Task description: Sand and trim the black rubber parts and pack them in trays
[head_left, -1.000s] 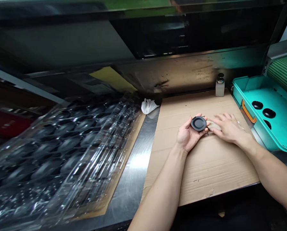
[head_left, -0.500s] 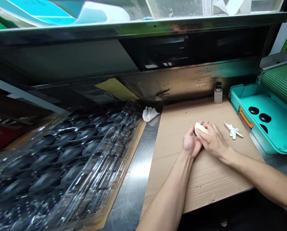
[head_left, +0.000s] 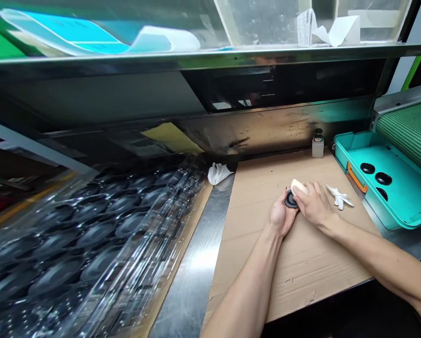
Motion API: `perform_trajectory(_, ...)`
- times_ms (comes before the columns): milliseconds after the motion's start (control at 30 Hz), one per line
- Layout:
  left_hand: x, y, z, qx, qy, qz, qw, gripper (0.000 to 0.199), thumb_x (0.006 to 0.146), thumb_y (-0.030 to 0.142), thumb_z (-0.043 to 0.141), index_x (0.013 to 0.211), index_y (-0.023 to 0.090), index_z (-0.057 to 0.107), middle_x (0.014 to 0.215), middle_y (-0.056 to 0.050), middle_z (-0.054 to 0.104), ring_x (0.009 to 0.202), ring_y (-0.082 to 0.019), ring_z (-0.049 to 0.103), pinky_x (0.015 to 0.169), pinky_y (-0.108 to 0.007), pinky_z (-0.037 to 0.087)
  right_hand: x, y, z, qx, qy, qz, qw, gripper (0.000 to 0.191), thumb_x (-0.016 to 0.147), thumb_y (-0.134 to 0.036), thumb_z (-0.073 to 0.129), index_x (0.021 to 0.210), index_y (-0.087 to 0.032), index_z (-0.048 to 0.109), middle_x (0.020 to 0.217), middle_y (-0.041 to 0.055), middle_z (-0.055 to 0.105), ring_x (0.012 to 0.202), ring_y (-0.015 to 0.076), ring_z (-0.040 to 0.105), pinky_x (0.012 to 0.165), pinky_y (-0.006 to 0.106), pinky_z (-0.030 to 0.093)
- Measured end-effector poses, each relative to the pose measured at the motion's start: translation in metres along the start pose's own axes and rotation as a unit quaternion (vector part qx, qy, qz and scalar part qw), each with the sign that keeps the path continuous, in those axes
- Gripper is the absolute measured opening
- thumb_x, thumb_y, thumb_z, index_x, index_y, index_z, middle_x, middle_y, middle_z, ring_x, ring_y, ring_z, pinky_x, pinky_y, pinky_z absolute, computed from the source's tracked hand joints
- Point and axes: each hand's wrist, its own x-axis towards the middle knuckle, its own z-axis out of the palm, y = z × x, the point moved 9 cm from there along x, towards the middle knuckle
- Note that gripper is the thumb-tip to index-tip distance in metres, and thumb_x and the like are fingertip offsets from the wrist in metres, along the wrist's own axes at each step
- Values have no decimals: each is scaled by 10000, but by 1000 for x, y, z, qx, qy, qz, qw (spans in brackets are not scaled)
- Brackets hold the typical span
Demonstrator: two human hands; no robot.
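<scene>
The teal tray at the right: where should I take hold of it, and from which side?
Probably the orange handle on the teal tray's left wall, coming from the left over the cardboard: it runs along that wall, unblocked.

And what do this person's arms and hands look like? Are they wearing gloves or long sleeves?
No gloves: the left hand and right hand are both bare. The left forearm and right forearm are bare too, with no sleeves in the picture. I can't see any watch, bracelet or cable on either arm.
</scene>
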Motion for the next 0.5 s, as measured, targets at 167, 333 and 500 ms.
perform_trajectory(167, 0, -2, 10, 18, -46, 25, 998, 344, 1051, 285, 420, 1031, 134, 729, 1091, -116, 754, 1074, -205, 701, 1028, -344, 532, 0, 26, -7, 118, 8, 71, 990, 502, 952, -301, 626, 1431, -210, 506, 1304, 147, 572, 1102, 273, 601, 889, 374, 514)
perform_trajectory(333, 2, -5, 4, 46, -38, 43, 997, 282, 1017, 271, 501, 1058, 121, 737, 1143, -142, 748, 1103, -232, 698, 1041, -383, 523, -5, 14, 6, 120, -66, 51, 989, 331, 1031, -321, 491, 1339, -202, 508, 1203, 123, 679, 1027, 253, 668, 790, 323, 497)
perform_trajectory(500, 6, -5, -3, 50, -24, 64, 996, 255, 1000, 271, 527, 1021, 129, 737, 1097, -121, 759, 1047, -219, 715, 1021, -381, 536, 0, 21, 5, 23, -75, 81, 994, 289, 1079, -353, 363, 1258, -232, 554, 1130, 106, 716, 930, 244, 694, 722, 309, 461)
